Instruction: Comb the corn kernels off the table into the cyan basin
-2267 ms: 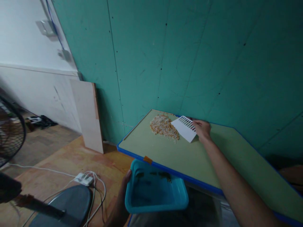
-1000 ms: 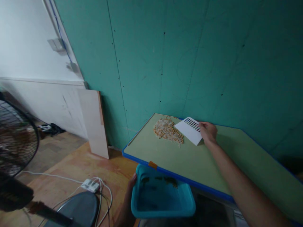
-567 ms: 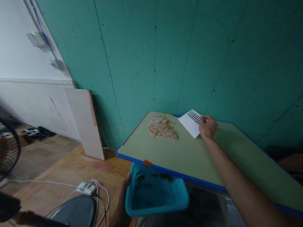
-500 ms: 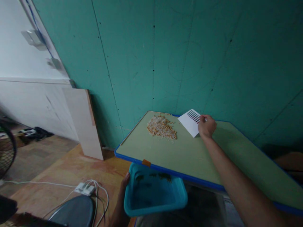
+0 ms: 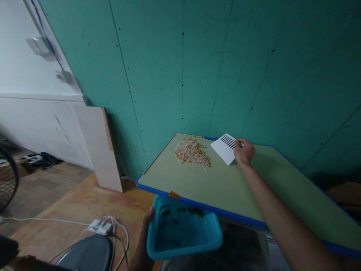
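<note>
The white card (image 5: 225,153) now sits a bit farther right of the grain pile (image 5: 191,152) than before, so it seems to push no grain. The right hand (image 5: 244,151) pinches it in its fingers. The left hand (image 5: 146,227) holds the blue tub (image 5: 184,253), nearer than the pile.

Blue tub (image 5: 184,253) looks like smooth, slightly shiny plastic, the slotted white sheet (image 5: 224,151) is matt card or plastic, tabletop (image 5: 225,192) kinda smooth-matt, grain pile (image 5: 191,152) pretty rough.

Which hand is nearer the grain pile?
Right. The right hand holds the scraper right of the pile; the left hand holds the bin below the table's near edge.
</note>
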Motion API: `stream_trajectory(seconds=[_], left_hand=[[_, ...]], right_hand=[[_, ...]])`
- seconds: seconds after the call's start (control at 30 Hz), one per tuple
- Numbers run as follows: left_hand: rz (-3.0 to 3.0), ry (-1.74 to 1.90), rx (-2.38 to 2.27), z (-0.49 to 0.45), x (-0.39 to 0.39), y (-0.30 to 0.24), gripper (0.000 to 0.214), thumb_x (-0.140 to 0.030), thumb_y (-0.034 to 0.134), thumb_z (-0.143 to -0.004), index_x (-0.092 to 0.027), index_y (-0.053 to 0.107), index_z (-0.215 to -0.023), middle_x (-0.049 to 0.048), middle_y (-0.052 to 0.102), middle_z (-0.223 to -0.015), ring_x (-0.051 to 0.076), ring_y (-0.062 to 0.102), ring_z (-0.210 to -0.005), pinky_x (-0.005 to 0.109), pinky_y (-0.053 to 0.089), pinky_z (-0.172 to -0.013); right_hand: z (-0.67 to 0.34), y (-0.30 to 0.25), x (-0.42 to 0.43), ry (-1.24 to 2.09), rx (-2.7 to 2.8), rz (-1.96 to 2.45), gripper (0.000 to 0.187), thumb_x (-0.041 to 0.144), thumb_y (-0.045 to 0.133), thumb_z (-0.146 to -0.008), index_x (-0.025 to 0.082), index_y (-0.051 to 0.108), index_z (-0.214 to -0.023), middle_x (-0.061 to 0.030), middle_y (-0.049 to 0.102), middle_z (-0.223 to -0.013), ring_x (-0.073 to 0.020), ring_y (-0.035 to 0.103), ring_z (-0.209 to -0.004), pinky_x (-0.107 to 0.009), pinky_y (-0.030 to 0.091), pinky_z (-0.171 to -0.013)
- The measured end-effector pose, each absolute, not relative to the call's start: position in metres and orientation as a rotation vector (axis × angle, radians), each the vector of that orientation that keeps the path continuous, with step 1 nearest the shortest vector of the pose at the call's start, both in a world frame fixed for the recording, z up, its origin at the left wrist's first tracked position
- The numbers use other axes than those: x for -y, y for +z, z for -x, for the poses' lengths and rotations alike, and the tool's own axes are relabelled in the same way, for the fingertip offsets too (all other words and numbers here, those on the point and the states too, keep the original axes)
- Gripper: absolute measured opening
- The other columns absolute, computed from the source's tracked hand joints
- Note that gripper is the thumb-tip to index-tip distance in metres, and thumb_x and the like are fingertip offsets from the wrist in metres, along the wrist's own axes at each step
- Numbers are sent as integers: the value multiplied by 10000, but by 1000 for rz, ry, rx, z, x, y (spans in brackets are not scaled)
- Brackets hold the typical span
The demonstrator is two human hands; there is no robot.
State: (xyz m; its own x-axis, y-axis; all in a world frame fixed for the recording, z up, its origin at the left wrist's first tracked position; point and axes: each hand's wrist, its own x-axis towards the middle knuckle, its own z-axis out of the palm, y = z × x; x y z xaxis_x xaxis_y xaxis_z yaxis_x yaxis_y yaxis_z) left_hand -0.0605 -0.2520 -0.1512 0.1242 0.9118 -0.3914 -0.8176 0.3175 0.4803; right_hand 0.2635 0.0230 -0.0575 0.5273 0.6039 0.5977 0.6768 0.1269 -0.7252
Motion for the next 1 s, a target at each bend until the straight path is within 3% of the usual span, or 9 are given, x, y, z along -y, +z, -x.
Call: stream_trajectory(seconds=[0.17, 0.37, 0.57, 0.8, 1.0], left_hand=[[-146, 1278, -743, 57, 255, -145, 659, -451, 620, -871, -151, 544, -1453, 127, 795, -1148, 390, 677, -1185, 550, 433, -1117], [-133, 1288, -825, 54, 257, -141, 631, -499, 593, -897, -109, 600, -1394, 119, 831, -982, 371, 685, -1181, 511, 461, -1106], [-243, 1318, -727, 57, 259, -145, 641, -483, 639, -876, -232, 549, -1460, 55, 820, -1086, 328, 704, -1158, 443, 478, -1096], [-104, 1289, -890, 62, 251, -156, 709, -522, 611, -893, -119, 516, -1468, 95, 837, -914, 337, 774, -953, 499, 467, -1089], [-117, 1271, -867, 58, 251, -157, 772, -543, 638, -873, -102, 477, -1487, 130, 824, -1022, 343, 765, -999, 491, 453, -1101]], right_hand=[[-262, -72, -39, 80, 1270, 1430, 310, 326, 575, -806, 117, 770, -926, -162, 764, -961, -272, 679, -873, -382, 494, -828], [-259, -88, -57, 192, 1295, 1345, 321, 321, 577, -811, 105, 764, -958, -149, 771, -956, -246, 703, -835, -354, 525, -777], [-260, -89, -60, 222, 1301, 1330, 293, 340, 601, -804, 121, 768, -903, -149, 770, -931, -257, 707, -834, -366, 531, -784], [-257, -87, -57, 263, 1303, 1335, 273, 334, 618, -796, 129, 766, -897, -142, 771, -944, -258, 706, -849, -365, 533, -786], [-255, -88, -53, 337, 1239, 1394, 225, 334, 642, -781, 147, 755, -836, -102, 769, -816, -231, 712, -744, -312, 543, -667]])
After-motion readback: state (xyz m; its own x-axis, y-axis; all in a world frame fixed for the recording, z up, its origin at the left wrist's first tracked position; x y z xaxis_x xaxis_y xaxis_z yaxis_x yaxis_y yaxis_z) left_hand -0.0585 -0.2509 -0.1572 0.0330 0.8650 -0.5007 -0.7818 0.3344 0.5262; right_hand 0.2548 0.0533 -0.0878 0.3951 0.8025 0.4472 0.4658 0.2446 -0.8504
